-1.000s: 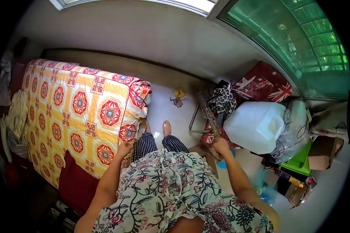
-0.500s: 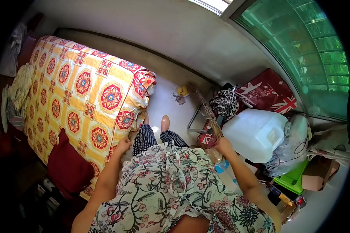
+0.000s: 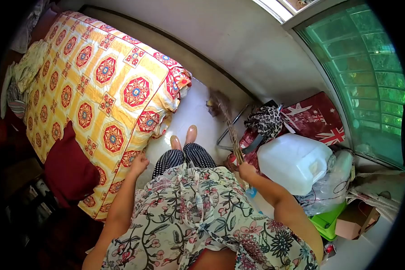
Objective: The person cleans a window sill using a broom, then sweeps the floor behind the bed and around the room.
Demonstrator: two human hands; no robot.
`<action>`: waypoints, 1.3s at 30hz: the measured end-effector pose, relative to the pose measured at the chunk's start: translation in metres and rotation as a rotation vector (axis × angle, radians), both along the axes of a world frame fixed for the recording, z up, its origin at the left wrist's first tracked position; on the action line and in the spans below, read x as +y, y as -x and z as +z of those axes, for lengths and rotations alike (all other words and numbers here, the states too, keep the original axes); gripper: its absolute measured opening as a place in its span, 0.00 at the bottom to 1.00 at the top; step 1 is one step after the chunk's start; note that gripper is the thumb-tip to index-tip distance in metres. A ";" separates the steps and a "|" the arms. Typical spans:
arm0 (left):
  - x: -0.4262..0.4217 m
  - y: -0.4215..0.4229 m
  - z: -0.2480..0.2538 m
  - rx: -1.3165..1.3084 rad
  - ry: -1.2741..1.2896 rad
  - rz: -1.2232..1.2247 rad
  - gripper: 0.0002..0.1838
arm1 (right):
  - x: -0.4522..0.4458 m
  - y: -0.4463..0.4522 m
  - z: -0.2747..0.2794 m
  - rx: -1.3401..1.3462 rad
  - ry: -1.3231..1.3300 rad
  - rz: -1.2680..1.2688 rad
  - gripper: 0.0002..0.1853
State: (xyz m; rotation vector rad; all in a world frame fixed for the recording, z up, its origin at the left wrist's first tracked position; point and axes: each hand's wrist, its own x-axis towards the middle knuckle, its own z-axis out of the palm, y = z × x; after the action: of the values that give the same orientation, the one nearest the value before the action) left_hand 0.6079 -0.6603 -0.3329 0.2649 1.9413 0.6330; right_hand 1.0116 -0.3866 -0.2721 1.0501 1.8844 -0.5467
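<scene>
My right hand [image 3: 246,172] is closed around the handle end of a long straw broom [image 3: 233,135]. The broom slants away from me, its fluffy, blurred head low over the floor by the wall. A small patch of debris [image 3: 209,103] shows at the left edge of the head, mostly covered by it. My left hand [image 3: 140,164] hangs beside the bed's near corner with its fingers curled in, and nothing shows in it. The bed [image 3: 101,103] has a yellow and red patterned cover.
To the right stand a white plastic jerrycan [image 3: 292,162], a red flag-print bag [image 3: 317,117], a leopard-print cloth [image 3: 264,122] and a metal frame [image 3: 231,121]. A green bin [image 3: 326,222] and a cardboard box [image 3: 356,220] are nearer. A maroon cloth [image 3: 72,168] lies on the bed.
The broom head has shifted over the yellow scrap that lay exposed on the floor. Both feet now show ahead of me, and the view has turned slightly.
</scene>
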 end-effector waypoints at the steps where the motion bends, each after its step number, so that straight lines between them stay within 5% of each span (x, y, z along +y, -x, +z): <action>1: -0.010 0.001 -0.010 -0.018 0.035 -0.016 0.11 | -0.010 -0.006 0.013 -0.026 0.075 0.136 0.12; 7: -0.024 0.002 -0.011 0.017 0.156 -0.156 0.11 | -0.028 -0.021 0.077 -0.062 -0.051 0.071 0.10; 13: -0.037 0.001 -0.027 -0.042 0.069 0.043 0.10 | 0.022 0.013 0.127 0.017 -0.274 -0.131 0.11; 22: -0.061 -0.052 -0.002 0.002 0.049 0.368 0.09 | 0.189 0.100 0.047 0.381 -0.244 -0.137 0.21; 24: -0.120 -0.083 -0.064 0.214 0.071 0.154 0.09 | 0.236 0.127 0.031 0.440 -0.200 -0.089 0.20; 26: -0.056 -0.110 0.034 0.048 0.185 0.361 0.09 | 0.278 0.164 0.006 0.429 -0.193 0.036 0.19; 27: -0.071 -0.124 0.021 0.137 0.169 0.192 0.09 | 0.295 0.186 -0.008 0.452 -0.208 0.091 0.17; 30: -0.035 -0.161 0.064 -0.011 0.191 0.492 0.11 | 0.328 0.262 -0.060 0.467 -0.253 0.190 0.11; 33: -0.018 -0.187 0.078 0.006 0.226 0.543 0.12 | 0.337 0.318 -0.119 0.413 -0.240 0.092 0.12; 39: -0.010 -0.205 0.094 -0.052 0.197 0.615 0.13 | 0.336 0.205 -0.135 0.219 -0.187 0.546 0.11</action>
State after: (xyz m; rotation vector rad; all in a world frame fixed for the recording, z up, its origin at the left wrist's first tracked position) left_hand 0.8127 -0.6703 -0.2389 -0.4872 2.0155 0.8196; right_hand 0.8064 -0.0510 -0.4067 0.5569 2.3335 -0.1719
